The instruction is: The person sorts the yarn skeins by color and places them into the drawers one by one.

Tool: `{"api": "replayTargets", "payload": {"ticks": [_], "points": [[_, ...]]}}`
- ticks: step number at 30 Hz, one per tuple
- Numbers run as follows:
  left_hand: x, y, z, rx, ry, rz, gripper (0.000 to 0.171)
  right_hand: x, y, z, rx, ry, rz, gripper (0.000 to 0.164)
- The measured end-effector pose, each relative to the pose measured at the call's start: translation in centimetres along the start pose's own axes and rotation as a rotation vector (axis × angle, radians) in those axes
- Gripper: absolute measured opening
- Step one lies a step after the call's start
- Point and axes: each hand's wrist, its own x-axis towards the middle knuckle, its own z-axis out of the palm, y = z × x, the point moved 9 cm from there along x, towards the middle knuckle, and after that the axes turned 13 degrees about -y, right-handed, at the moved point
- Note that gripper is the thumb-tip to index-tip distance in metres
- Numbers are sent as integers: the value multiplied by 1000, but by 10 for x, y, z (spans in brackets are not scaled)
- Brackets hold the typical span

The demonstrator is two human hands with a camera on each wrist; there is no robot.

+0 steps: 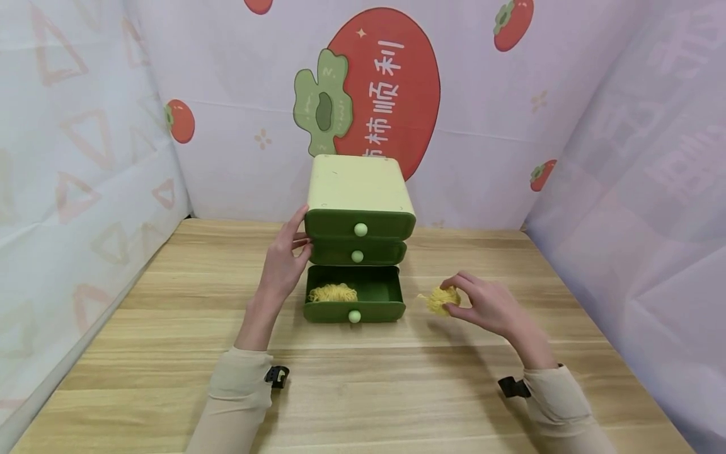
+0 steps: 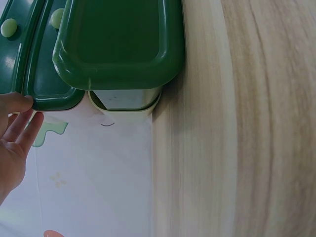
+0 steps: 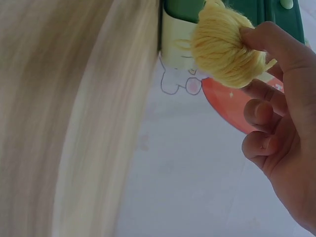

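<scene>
My right hand (image 1: 482,304) pinches a yellow ball of yarn (image 1: 442,301) between thumb and fingers, right of the drawer unit and above the table. A loose strand sticks out of the ball. In the right wrist view the yarn ball (image 3: 224,47) is close up, the other fingers curled below it. My left hand (image 1: 283,258) rests with extended fingers against the left side of a small drawer unit (image 1: 360,186) with a cream top and green fronts. The bottom drawer (image 1: 386,312) is pulled out, and yellow yarn (image 1: 333,293) lies in its left half.
The top drawer (image 1: 334,225) and middle drawer (image 1: 329,253) have round pale knobs; the middle front sits below the top one. The unit stands on a wood-grain table (image 1: 363,391). Printed cloth (image 1: 238,170) hangs behind and along both sides.
</scene>
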Motion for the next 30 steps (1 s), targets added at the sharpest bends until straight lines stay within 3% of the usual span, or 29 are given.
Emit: {"api": "replayTargets", "payload": {"ticks": [8, 17, 30], "points": [[1, 1, -1, -6, -5, 5, 79, 18, -16, -9, -28, 89, -77, 35], [0, 0, -2, -20, 1, 10, 79, 42, -38, -4, -35, 146, -152, 34], [0, -1, -1, -11, 5, 11, 78, 66, -52, 16, 4, 118, -149, 32]]}}
